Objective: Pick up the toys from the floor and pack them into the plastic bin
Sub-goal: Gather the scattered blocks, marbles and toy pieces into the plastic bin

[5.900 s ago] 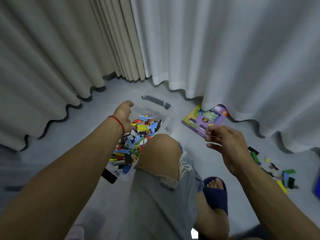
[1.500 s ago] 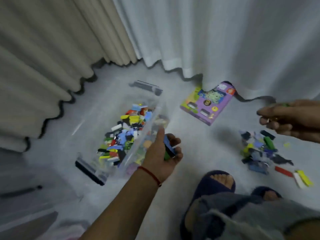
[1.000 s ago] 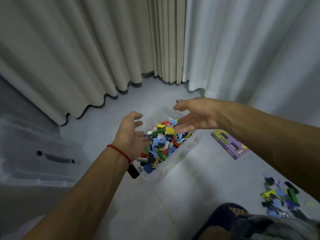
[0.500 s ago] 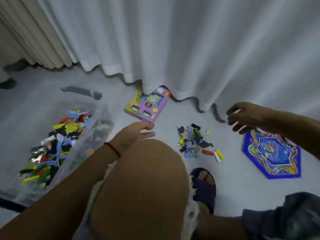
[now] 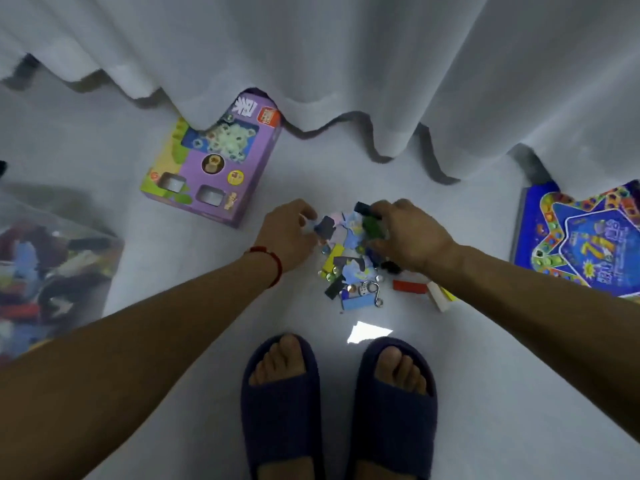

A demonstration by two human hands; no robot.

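A small pile of coloured toy bricks [image 5: 346, 261] lies on the pale floor just ahead of my feet. My left hand [image 5: 289, 233], with a red string at the wrist, curls its fingers into the pile's left edge against a dark piece. My right hand [image 5: 408, 233] curls over the pile's right side, fingers closed round a green brick [image 5: 372, 226] and a black one. A red brick [image 5: 410, 286], a white and yellow brick [image 5: 438, 296] and a metal ring piece [image 5: 375, 292] lie loose at the near side. The clear plastic bin [image 5: 110, 258], holding many bricks, stands at the left edge.
A purple toy box [image 5: 211, 168] lies flat beyond the pile, partly under the white curtain [image 5: 346, 64]. A blue star-patterned game board [image 5: 581, 244] lies at the right. My feet in dark blue slippers [image 5: 280, 403] stand close to the pile.
My view has swung from the bin to straight above the pile. Both hands, in the air half a second ago, have come down onto the bricks and closed on them.
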